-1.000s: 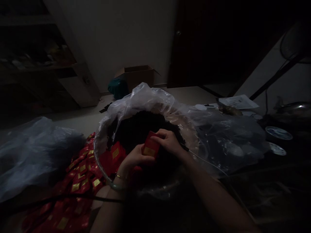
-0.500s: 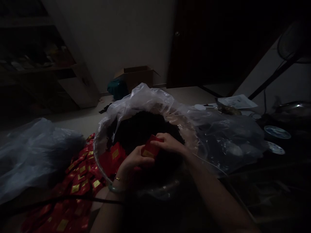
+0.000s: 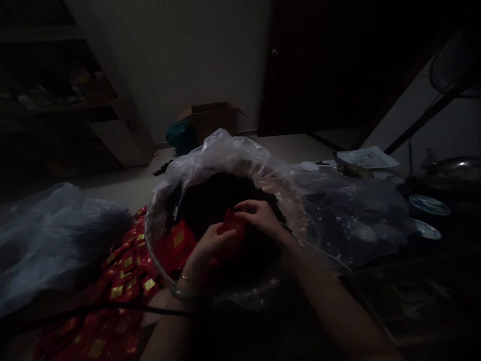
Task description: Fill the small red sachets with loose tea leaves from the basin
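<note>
My left hand [image 3: 211, 244] grips a small red packet [image 3: 233, 226], its thumb lying across the front. The packet is tilted upright, with its top edge toward my right hand [image 3: 260, 216]. My right hand's thumb and fingertips are bent together at that top edge, seemingly pinching it; dim light blurs the exact contact. Both hands are over a round container [image 3: 151, 238] lined with clear plastic. Dark loose material [image 3: 218, 193] fills it. More red packets [image 3: 179, 239] with gold labels lie inside its left side, beside my left wrist.
A large heap of red packets [image 3: 126, 276] lies left of the container, next to a clear plastic bag [image 3: 56, 235]. Another plastic bag [image 3: 353, 215] lies at the right, near a bowl [image 3: 429, 204]. Behind stand a cardboard box [image 3: 216, 120] and a door [image 3: 300, 75]. A fan [image 3: 451, 67] stands far right.
The packet has turned more upright and its gold label no longer shows. My right hand has shifted slightly up and its fingers now sit at the packet's top edge.
</note>
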Motion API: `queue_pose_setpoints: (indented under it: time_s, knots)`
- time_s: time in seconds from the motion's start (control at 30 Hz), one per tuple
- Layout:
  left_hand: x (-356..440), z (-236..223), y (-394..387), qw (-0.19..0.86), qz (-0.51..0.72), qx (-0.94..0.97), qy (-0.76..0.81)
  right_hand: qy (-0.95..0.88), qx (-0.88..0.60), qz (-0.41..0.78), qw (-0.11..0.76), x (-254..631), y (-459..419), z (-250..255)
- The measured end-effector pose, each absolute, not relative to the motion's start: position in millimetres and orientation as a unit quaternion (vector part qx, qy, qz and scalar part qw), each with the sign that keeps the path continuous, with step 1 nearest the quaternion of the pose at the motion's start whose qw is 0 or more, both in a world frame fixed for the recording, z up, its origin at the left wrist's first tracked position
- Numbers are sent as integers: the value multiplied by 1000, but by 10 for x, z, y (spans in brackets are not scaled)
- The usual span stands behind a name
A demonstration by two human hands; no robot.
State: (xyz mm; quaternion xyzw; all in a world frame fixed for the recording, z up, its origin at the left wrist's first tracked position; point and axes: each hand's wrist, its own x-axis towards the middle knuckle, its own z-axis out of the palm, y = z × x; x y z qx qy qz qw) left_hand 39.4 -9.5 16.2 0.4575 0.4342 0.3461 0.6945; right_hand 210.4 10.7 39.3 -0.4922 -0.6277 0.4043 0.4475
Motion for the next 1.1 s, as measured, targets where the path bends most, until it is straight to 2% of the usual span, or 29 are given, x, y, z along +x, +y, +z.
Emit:
queue_pose_setpoints:
  time_s: [0.17,0.3,0.4,0.5,0.67,0.77,0.87,0.9,0.97,1.1]
  knots:
    - [421,216,-71,591,464,445,487,-641,-484,423,421,2038,98,364]
    - [413,229,-55,582,484,428,493,-636,-489,431,414,2004,104,324]
    - [406,208,-61,595,487,419,482,-622,-504,422,425,1980,89,303]
    - [427,173,-84,653,448,423,440,-615,-509,415,437,1948,73,302]
    - [491,166,-118,714,395,391,425,-646,-527,385,396,2147,191,302]
    - [483,218,-119,714,421,345,440,-680,-601,280,314,2480,310,218]
    - [447,282,-123,724,435,310,436,-692,-683,220,82,2754,364,49]
    - [435,299,-128,729,436,302,432,-689,-690,218,39,2799,367,-13]
    - [417,324,-140,738,435,294,424,-688,-691,221,2,2823,363,-123]
    - [393,340,-159,743,422,308,419,-700,-681,214,6,2759,377,-198]
